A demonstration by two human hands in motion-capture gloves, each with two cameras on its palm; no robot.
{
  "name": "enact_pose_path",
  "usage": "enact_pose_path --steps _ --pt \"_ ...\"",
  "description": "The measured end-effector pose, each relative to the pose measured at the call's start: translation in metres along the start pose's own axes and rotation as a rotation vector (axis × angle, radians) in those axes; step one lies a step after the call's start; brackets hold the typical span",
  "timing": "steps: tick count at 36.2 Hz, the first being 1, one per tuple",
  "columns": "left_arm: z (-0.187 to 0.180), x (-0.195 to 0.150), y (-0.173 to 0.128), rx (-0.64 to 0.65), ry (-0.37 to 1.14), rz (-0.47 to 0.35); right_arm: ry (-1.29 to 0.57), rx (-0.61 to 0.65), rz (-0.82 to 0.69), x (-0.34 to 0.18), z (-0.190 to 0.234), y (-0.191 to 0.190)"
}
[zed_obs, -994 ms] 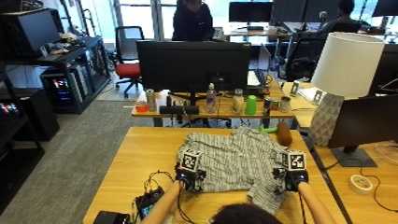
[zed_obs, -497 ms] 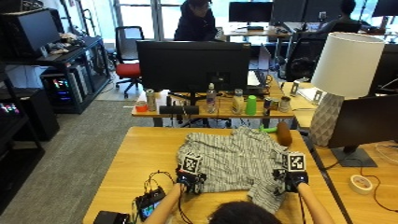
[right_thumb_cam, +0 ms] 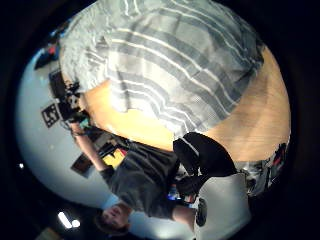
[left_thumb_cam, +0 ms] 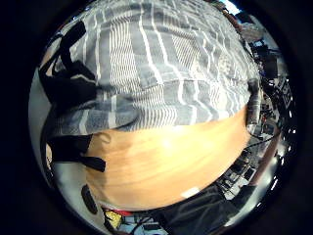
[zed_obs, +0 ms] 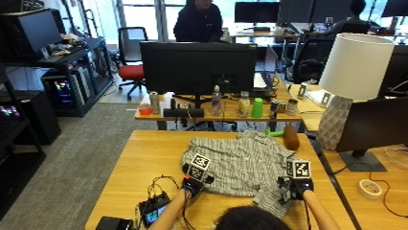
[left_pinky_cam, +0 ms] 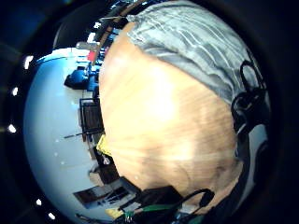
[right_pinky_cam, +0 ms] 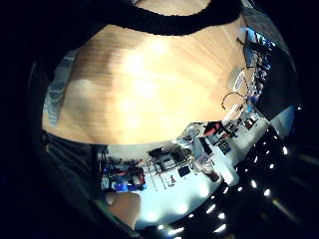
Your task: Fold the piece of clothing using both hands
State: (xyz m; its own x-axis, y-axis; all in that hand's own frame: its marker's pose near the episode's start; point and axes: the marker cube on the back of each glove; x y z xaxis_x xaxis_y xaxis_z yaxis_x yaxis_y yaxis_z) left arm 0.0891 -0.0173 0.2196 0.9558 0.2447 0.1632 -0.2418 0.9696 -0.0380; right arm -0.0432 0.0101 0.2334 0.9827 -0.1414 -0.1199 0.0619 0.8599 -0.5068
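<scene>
Nothing has moved: both hands stay at the near edge of the striped shirt [zed_obs: 242, 163] on the tabletop [zed_obs: 140, 163]. Left hand [zed_obs: 191, 184] and right hand [zed_obs: 300, 186] each pinch the cloth.

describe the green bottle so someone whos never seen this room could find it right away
Start at the big black monitor on the far table, beyond the wooden table with the striped shirt. A row of small containers stands below its screen; the green bottle is right of centre, the only solid bright green one.

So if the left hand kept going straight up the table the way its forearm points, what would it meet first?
Probably the shirt itself: the left hand sits at its near edge, with cloth spread directly ahead.
</scene>
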Motion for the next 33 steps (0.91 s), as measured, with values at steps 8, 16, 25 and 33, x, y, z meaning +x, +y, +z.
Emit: enact_pose_path --steps 8,16,25,33 --pt "-0.011 -0.001 0.003 -0.042 0.038 0.041 -0.073 -0.071 -0.06 -0.009 0.008 0.005" --pt "-0.028 -0.003 0.002 -0.042 0.07 0.064 0.001 0.021 0.002 -0.008 0.019 -0.015" --pt "-0.026 -0.01 0.004 -0.053 0.023 0.003 0.059 0.034 -0.04 -0.024 0.027 -0.017" --pt "-0.017 -0.013 0.009 -0.102 0.053 0.01 0.006 0.118 -0.054 -0.023 0.022 -0.019"
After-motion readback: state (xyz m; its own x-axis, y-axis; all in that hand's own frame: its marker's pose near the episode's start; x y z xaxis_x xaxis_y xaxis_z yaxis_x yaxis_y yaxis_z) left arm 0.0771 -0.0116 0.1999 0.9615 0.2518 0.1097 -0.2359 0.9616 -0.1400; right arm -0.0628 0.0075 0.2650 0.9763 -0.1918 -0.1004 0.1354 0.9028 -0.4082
